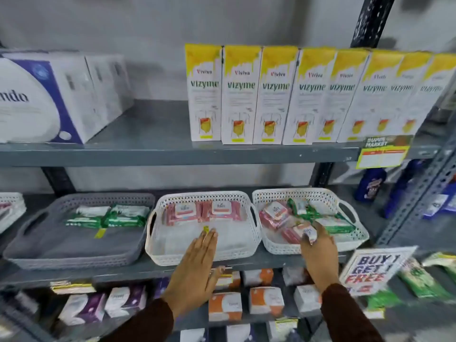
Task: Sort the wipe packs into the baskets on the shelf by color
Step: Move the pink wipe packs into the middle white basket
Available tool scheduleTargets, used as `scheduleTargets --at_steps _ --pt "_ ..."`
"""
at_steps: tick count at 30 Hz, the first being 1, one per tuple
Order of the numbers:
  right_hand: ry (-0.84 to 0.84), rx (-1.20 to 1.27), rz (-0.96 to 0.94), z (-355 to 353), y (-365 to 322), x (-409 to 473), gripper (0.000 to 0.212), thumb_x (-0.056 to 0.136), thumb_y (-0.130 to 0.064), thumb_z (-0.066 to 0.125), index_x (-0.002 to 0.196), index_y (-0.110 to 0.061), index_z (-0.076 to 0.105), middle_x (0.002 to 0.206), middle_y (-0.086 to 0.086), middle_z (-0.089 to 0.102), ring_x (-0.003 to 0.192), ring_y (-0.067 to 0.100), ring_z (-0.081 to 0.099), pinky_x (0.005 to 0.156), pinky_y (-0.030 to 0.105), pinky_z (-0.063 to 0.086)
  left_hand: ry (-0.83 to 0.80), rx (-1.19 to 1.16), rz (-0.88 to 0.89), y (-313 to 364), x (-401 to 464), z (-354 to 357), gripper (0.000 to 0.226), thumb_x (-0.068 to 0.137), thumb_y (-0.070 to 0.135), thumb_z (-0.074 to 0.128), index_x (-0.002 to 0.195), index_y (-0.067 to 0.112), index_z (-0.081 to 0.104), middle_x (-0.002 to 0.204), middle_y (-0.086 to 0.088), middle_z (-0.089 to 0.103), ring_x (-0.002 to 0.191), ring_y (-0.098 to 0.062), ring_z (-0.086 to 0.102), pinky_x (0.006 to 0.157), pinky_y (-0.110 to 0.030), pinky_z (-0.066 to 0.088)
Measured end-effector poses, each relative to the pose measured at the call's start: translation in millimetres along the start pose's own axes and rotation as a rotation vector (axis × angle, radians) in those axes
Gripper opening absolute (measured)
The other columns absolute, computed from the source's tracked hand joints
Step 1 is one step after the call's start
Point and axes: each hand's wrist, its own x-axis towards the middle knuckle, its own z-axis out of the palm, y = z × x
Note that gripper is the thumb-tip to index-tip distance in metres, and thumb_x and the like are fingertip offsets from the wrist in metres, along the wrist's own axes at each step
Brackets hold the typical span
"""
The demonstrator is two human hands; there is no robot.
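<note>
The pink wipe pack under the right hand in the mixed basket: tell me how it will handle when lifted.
The pink wipe pack looks like a soft film pouch, so it will probably flex rather than stay stiff. Its glossy wrapper may be a little slippery in the right hand. It lies among other packs in the right white basket, so neighbours might shift as it comes out.

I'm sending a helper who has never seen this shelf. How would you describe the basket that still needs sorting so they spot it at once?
Find the row of yellow-topped Vizyme boxes; on the shelf just beneath sit three baskets side by side. Take the right-hand white basket, where the right hand is reaching. Unlike the grey basket with only green packs and the middle white basket with only pink ones, it holds both colours jumbled.
</note>
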Motion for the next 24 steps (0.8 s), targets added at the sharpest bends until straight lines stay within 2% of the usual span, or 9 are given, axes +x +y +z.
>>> scheduleTargets --at_steps 2,3,6,8,11,13,16,18,24 --pt "-0.103 -0.020 0.074 0 8 17 0.046 0.089 -0.011 0.062 0.134 -0.006 0.053 0.086 0.021 0.069 0.072 0.033 0.062 0.066 0.039 0.049 -0.047 0.044 -0.024 -1 4 9 0.068 0.104 0.048 0.017 0.153 0.003 0.017 0.161 -0.011 0.010 0.147 -0.025 0.011 0.116 -0.038 0.008" --pt "-0.165 -0.047 0.108 0 12 28 0.044 0.087 -0.011 0.064 0.130 -0.007 0.057 0.078 0.018 0.068 0.064 0.030 0.060 0.061 0.035 0.045 -0.075 0.065 -0.043 -1 4 15 0.069 0.103 0.050 0.013 0.152 0.003 0.025 0.158 -0.012 0.020 0.145 -0.026 0.019 0.115 -0.038 0.009" --pt "-0.376 -0.176 0.115 1 21 65 0.038 0.078 -0.007 0.072 0.116 -0.011 0.069 0.104 0.017 0.072 0.089 0.032 0.066 0.075 0.035 0.051 -0.144 0.048 -0.084 2 8 27 0.073 0.103 0.054 0.007 0.144 0.006 0.044 0.147 -0.010 0.045 0.135 -0.025 0.041 0.113 -0.037 0.014" --pt "-0.455 -0.303 0.061 3 26 89 0.049 0.075 0.004 0.071 0.121 -0.013 0.067 0.122 0.016 0.067 0.103 0.030 0.065 0.086 0.034 0.053 -0.131 0.014 -0.110 1 8 29 0.072 0.103 0.052 0.007 0.142 0.008 0.048 0.143 -0.007 0.050 0.132 -0.023 0.046 0.111 -0.037 0.019" --pt "-0.627 -0.342 0.013 8 30 114 0.074 0.071 0.014 0.072 0.134 -0.022 0.057 0.134 0.013 0.061 0.096 0.022 0.065 0.089 0.035 0.055 -0.094 -0.033 -0.137 3 9 35 0.063 0.104 0.047 0.014 0.141 0.010 0.050 0.143 -0.005 0.051 0.130 -0.021 0.048 0.112 -0.038 0.023" --pt "-0.710 -0.439 -0.017 14 33 124 0.074 0.071 0.003 0.080 0.136 -0.020 0.054 0.135 0.013 0.060 0.100 0.023 0.065 0.093 0.036 0.053 -0.052 -0.053 -0.150 5 8 36 0.055 0.103 0.041 0.024 0.140 0.010 0.051 0.143 -0.003 0.050 0.131 -0.021 0.047 0.112 -0.038 0.024" --pt "-0.726 -0.485 0.047 23 31 132 0.047 0.078 -0.032 0.079 0.115 -0.005 0.065 0.116 0.014 0.069 0.100 0.027 0.065 0.086 0.032 0.051 -0.016 -0.087 -0.169 6 7 39 0.055 0.103 0.040 0.022 0.141 0.012 0.050 0.146 0.000 0.047 0.134 -0.019 0.043 0.113 -0.038 0.025" --pt "-0.664 -0.476 0.119 33 30 136 0.046 0.077 -0.047 0.075 0.096 -0.007 0.063 0.098 0.010 0.068 0.091 0.027 0.064 0.079 0.030 0.050 -0.001 -0.085 -0.181 6 7 41 0.054 0.103 0.041 0.022 0.143 0.015 0.048 0.147 0.002 0.045 0.136 -0.016 0.040 0.113 -0.038 0.025" --pt "-0.535 -0.504 0.168 39 17 122 0.048 0.062 -0.056 0.077 0.075 -0.014 0.060 0.079 0.005 0.066 0.080 0.027 0.065 0.072 0.032 0.053 -0.001 -0.104 -0.205 5 6 41 0.050 0.100 0.037 0.031 0.144 0.018 0.047 0.147 0.004 0.045 0.136 -0.014 0.039 0.114 -0.036 0.024"
